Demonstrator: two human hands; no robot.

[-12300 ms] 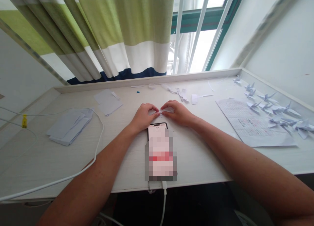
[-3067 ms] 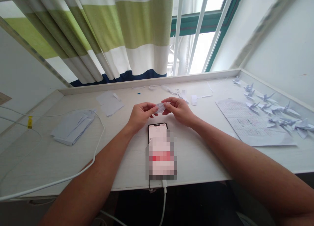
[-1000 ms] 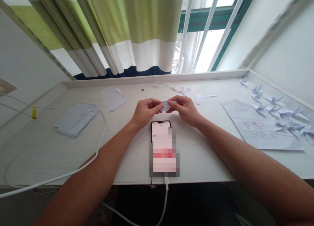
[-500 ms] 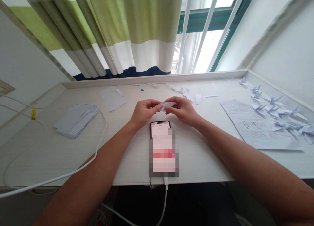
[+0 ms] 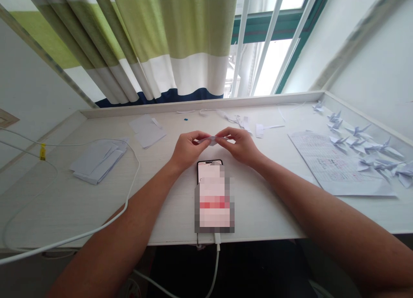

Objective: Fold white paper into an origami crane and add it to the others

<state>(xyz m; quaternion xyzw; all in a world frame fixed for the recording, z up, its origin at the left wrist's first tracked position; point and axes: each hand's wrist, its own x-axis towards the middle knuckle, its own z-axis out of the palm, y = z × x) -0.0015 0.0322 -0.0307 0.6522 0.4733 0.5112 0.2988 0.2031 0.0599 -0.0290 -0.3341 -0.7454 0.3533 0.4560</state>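
Head view: the left hand [image 5: 189, 147] and right hand [image 5: 239, 144] were found facing each other over the desk [image 5: 271, 212], with a small folded paper [image 5: 212, 140] between them. The thumb and fingers of the left hand pinched one end of the paper; those of the right hand pinched the other. The paper's exact folds were too small to make out, and whether it touched the desk could not be determined.

The paper was located just beyond the far end of a phone [image 5: 214, 186], which lay face up with its screen largely pixelated. A white plug [image 5: 217, 239] was seated at the phone's near end.

At the right side of the desk, several folded paper cranes [image 5: 356, 130] stood near and partly over a written sheet [image 5: 335, 164]. Behind the hands, paper scraps [image 5: 247, 123] and a small blue piece [image 5: 186, 119] lay apart from each other. To the left were flat sheets [image 5: 148, 132] and, nearer, a folded paper stack [image 5: 98, 160]. A white cable [image 5: 129, 199] passed over the left forearm.
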